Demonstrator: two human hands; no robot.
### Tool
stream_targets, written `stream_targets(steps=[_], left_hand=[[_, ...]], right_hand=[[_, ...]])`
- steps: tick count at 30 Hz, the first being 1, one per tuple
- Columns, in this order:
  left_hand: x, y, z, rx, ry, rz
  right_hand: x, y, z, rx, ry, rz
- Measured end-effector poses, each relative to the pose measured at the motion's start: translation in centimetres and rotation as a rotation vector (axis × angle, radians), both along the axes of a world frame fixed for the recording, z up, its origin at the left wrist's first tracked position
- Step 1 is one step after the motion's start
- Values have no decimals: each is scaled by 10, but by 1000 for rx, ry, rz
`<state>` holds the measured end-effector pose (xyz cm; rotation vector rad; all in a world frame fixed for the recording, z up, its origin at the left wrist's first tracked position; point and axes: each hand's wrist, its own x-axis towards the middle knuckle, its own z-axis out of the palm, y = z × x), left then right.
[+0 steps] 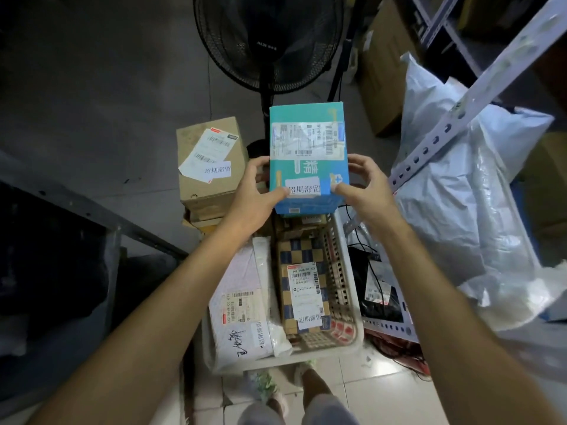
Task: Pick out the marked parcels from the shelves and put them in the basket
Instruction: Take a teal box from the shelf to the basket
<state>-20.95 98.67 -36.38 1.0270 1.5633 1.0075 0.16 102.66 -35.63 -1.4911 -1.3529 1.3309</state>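
Observation:
I hold a teal box (308, 139) with a shipping label and a white marked sticker above the far end of the white plastic basket (346, 265). My left hand (254, 194) grips its left side, thumb on the sticker. My right hand (362, 187) grips its right side, thumb on the top face. In the basket lie a checkered parcel (302, 271) and a white mailer bag (242, 305), both with marked stickers. A brown carton (211, 167) with a marked sticker sits on a stack at the basket's far left.
A black standing fan (270, 41) stands straight ahead behind the basket. Large white plastic bags (460, 194) and a grey metal shelf post (478, 90) crowd the right. A dark shelf frame (76, 204) runs along the left. Cardboard boxes (383, 72) stand at the far right.

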Motion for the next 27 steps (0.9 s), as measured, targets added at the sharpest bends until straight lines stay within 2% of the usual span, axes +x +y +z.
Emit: stream_targets(steps=[27], left_hand=[[18, 34, -17, 7, -29, 89]], right_hand=[[-1, 41, -33, -13, 66, -23]])
